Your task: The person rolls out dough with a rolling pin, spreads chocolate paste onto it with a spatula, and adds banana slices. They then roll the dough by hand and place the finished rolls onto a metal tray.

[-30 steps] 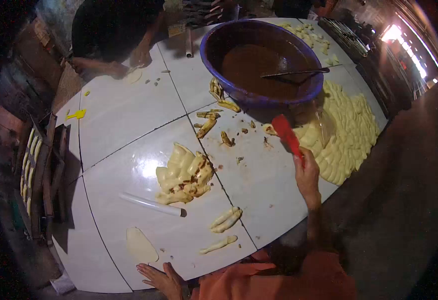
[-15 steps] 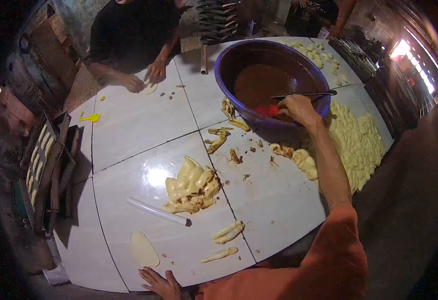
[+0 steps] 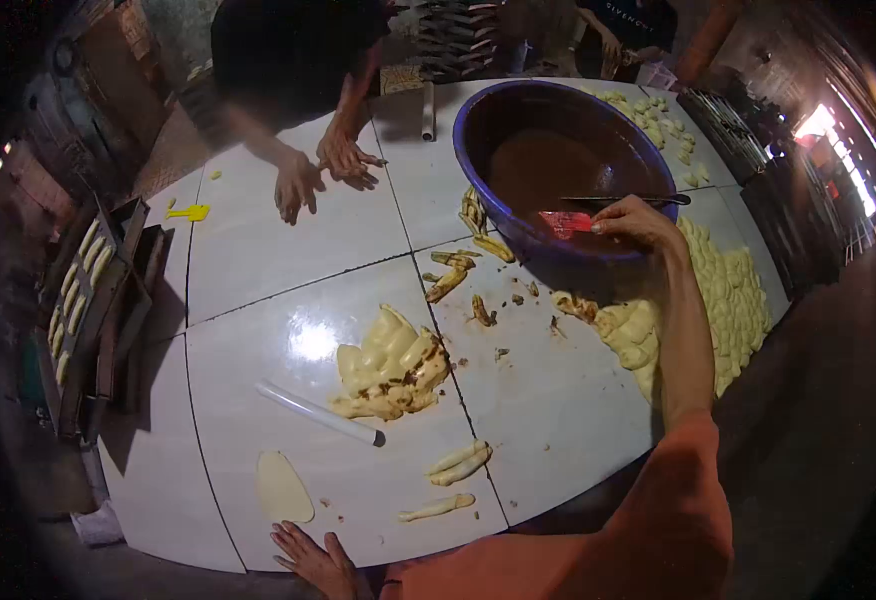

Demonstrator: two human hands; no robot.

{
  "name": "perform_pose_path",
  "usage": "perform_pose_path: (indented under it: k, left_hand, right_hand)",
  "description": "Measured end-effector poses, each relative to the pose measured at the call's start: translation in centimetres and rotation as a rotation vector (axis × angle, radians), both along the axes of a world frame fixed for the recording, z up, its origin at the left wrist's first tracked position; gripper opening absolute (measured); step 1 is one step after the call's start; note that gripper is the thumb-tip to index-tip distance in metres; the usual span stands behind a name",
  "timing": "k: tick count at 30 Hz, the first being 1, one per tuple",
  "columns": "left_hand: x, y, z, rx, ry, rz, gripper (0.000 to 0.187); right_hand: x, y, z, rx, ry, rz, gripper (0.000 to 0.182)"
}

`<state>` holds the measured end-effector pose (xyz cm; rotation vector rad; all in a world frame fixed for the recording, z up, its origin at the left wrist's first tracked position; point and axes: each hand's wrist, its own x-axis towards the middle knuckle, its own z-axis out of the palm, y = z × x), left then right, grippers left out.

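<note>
My right hand [image 3: 633, 222] grips a red scraper [image 3: 565, 223] over the near rim of a purple basin [image 3: 466, 150], which holds brown filling [image 3: 548, 165]. A dark stick [image 3: 623, 199] lies across the basin just above that hand. Fingers spread, my left hand [image 3: 316, 562] rests at the table's near edge, touching or almost touching the lower end of a flat oval of dough [image 3: 284, 488]. A white rolling tube [image 3: 320, 412] lies beyond it, beside a pile of dough pieces [image 3: 388, 365] smeared with brown. Two groups of rolled pieces [image 3: 460, 463] lie to the right.
Across the table [image 3: 288, 270] a co-worker's hands [image 3: 323, 175] are over the surface. A yellow tool [image 3: 190, 213] lies at the left, near stacked trays [image 3: 83, 300]. Many dough pieces [image 3: 723, 300] cover the right side. Another person [image 3: 628, 35] is at the back.
My right hand has lifted and shifted right, with the red scraper now showing more fully. The co-worker's hands have come apart, and the dough piece under them is no longer visible.
</note>
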<state>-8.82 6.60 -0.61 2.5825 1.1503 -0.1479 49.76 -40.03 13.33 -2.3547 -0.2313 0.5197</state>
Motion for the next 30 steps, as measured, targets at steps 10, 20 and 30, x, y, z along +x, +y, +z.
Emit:
perform_pose_path:
  k: [10, 20, 30]
  left_hand:
    - [-0.7, 1.5, -2.8, 0.133, 0.085, -0.048, 0.089]
    - [-1.9, 4.2, 0.0, -0.088, -0.114, -0.179, 0.080]
    - [-4.0, 6.9, -1.4, 0.012, -0.185, -0.413, 0.076]
  right_hand:
    - [-2.9, 1.7, 2.9, 0.131, 0.076, -0.161, 0.036]
    - [-11.0, 8.9, 2.0, 0.311, 0.040, 0.082, 0.028]
    - [-31.0, 32.8, -4.0, 0.204, 0.124, 0.563, 0.027]
